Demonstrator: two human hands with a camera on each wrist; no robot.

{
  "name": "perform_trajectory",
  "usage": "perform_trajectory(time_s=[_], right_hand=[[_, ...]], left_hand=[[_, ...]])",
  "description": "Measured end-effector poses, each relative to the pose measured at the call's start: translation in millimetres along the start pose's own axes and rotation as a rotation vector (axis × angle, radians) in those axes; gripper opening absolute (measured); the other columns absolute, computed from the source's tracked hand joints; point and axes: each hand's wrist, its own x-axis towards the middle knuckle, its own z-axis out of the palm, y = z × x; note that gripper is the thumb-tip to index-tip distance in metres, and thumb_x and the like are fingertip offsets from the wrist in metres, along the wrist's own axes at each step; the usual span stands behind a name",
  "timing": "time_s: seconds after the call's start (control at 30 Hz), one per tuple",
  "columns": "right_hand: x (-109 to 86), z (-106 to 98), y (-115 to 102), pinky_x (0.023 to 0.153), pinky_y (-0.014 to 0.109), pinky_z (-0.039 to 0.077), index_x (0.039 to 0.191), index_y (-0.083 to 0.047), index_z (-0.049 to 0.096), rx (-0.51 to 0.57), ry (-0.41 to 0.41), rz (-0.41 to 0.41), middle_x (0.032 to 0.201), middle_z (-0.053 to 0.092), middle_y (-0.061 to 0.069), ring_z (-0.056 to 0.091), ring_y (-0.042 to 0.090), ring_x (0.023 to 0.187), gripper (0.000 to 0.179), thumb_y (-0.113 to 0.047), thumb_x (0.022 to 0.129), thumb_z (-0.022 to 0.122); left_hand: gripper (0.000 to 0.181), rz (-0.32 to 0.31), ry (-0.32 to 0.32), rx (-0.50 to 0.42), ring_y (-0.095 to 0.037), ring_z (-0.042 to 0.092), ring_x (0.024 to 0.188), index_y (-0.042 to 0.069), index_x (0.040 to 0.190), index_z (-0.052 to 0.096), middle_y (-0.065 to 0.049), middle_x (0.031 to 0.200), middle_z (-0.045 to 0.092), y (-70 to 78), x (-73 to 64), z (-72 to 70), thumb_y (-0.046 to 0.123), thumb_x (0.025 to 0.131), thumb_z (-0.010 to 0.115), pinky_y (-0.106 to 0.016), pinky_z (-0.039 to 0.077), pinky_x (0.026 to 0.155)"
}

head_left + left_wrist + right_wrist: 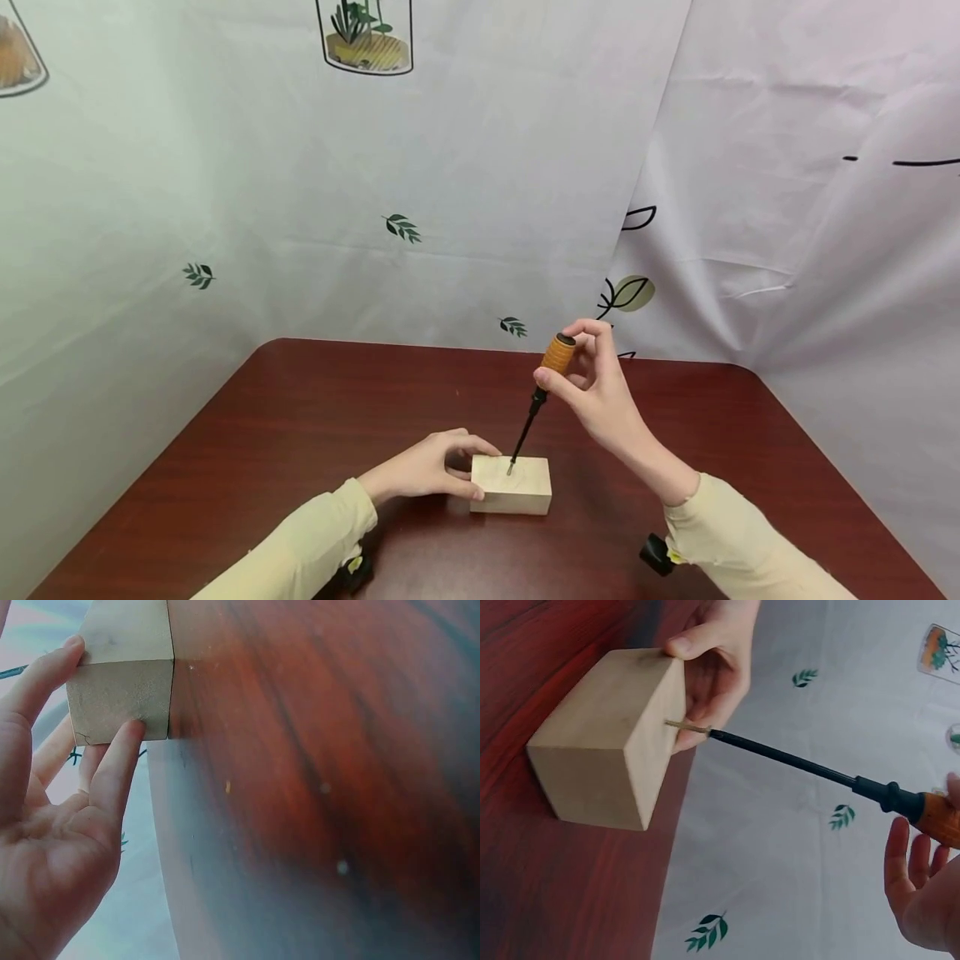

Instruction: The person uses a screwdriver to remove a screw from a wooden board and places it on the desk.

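Observation:
A pale wooden block (517, 502) lies on the table, with my left hand (427, 467) gripping its left end. In the left wrist view, the thumb and a finger touch the block (124, 697) at that end. My right hand (603, 404) holds a screwdriver (538, 398) by its orange handle, between thumb and fingers. The screwdriver slants down to the left, its black shaft ending at the block's top. From the right wrist view, a thin brass-coloured screw (682, 726) stands between the shaft's end and the block; how deep it sits is hidden.
The dark red-brown table (337, 400) has rounded far corners. Behind it and at both sides hangs a pale cloth (450, 167) printed with leaves and jars. A small black device (657, 555) sits at the right cuff, and another (356, 572) at the left.

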Motion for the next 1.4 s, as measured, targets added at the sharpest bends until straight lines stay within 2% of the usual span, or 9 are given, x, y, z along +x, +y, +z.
perform_trajectory(time_s=[0.17,0.33,0.47,0.67,0.77,0.97,1.2,1.27,1.4], right_hand=[[3.7,-3.3,-2.8,0.086,0.027,0.058,0.136,-0.007,0.038,0.075,-0.087,-0.035,0.115,0.060,0.009,0.068,0.017,0.097,0.049,0.001,0.094,0.061],[0.9,1.3,0.8,0.098,0.033,0.055,0.144,-0.002,0.028,0.170,-0.187,-0.124,0.128,0.061,0.003,0.066,0.020,0.113,0.046,0.004,0.101,0.044],[-1.0,7.1,0.9,0.094,0.031,0.056,0.137,0.002,0.030,0.146,-0.121,-0.164,0.126,0.058,0.003,0.066,0.017,0.110,0.041,0.009,0.098,0.042],[1.6,9.8,-1.7,0.079,0.023,0.056,0.127,0.000,0.035,0.045,0.003,-0.108,0.109,0.050,0.004,0.061,0.014,0.093,0.045,0.003,0.092,0.063],[2.3,8.6,-2.6,0.080,0.024,0.057,0.128,-0.002,0.035,0.061,-0.004,-0.088,0.110,0.052,0.006,0.063,0.013,0.094,0.047,0.002,0.092,0.065],[0.9,5.9,-0.1,0.095,0.033,0.056,0.133,0.001,0.028,0.172,-0.043,-0.107,0.129,0.057,0.018,0.065,0.016,0.114,0.037,0.008,0.099,0.041],[1.8,6.2,2.6,0.079,0.024,0.058,0.131,-0.005,0.035,0.034,0.033,-0.023,0.111,0.052,0.007,0.064,0.014,0.092,0.050,0.000,0.092,0.065],[2.4,5.5,2.2,0.078,0.024,0.058,0.131,-0.006,0.036,0.020,0.039,-0.017,0.109,0.052,0.008,0.064,0.015,0.089,0.051,0.000,0.091,0.067],[2.5,3.3,1.9,0.085,0.024,0.057,0.134,-0.002,0.034,0.062,0.016,-0.068,0.117,0.056,0.016,0.065,0.013,0.100,0.046,0.003,0.095,0.059]], left_hand=[[0.047,0.000,0.002,0.010,-0.006,0.057,0.104,0.031,0.127,0.065,0.003,0.112,0.060,-0.6,1.1,-1.4,0.037,0.082,0.080,-0.024,0.051,0.093],[0.047,-0.002,-0.003,0.023,-0.006,0.057,0.104,0.032,0.127,0.064,0.004,0.113,0.061,-1.0,1.4,-1.9,0.038,0.082,0.080,-0.026,0.050,0.093],[0.048,0.002,0.001,0.033,-0.007,0.056,0.103,0.032,0.126,0.065,0.005,0.113,0.062,-1.4,2.1,-1.5,0.038,0.082,0.080,-0.027,0.049,0.092],[0.048,-0.001,0.000,0.034,-0.009,0.055,0.102,0.032,0.127,0.064,0.004,0.111,0.061,-1.6,2.6,-1.3,0.039,0.082,0.080,-0.027,0.048,0.091],[0.048,-0.008,-0.005,0.033,-0.008,0.056,0.102,0.033,0.127,0.064,0.005,0.112,0.061,-1.3,2.3,-1.4,0.040,0.082,0.079,-0.027,0.048,0.091],[0.048,-0.013,-0.004,0.025,-0.007,0.055,0.103,0.032,0.127,0.064,0.005,0.113,0.061,-0.4,1.5,-1.2,0.039,0.083,0.079,-0.027,0.047,0.091],[0.048,-0.025,-0.011,0.011,-0.008,0.057,0.106,0.033,0.128,0.063,0.005,0.115,0.061,0.0,1.0,-0.8,0.039,0.083,0.079,-0.027,0.049,0.093],[0.048,-0.028,-0.010,0.009,-0.008,0.057,0.107,0.033,0.128,0.063,0.006,0.116,0.060,0.6,0.6,-0.8,0.039,0.083,0.079,-0.027,0.049,0.094],[0.048,-0.035,-0.011,0.006,-0.008,0.056,0.106,0.034,0.128,0.063,0.006,0.116,0.060,1.4,0.2,-1.2,0.039,0.083,0.079,-0.028,0.049,0.094]])
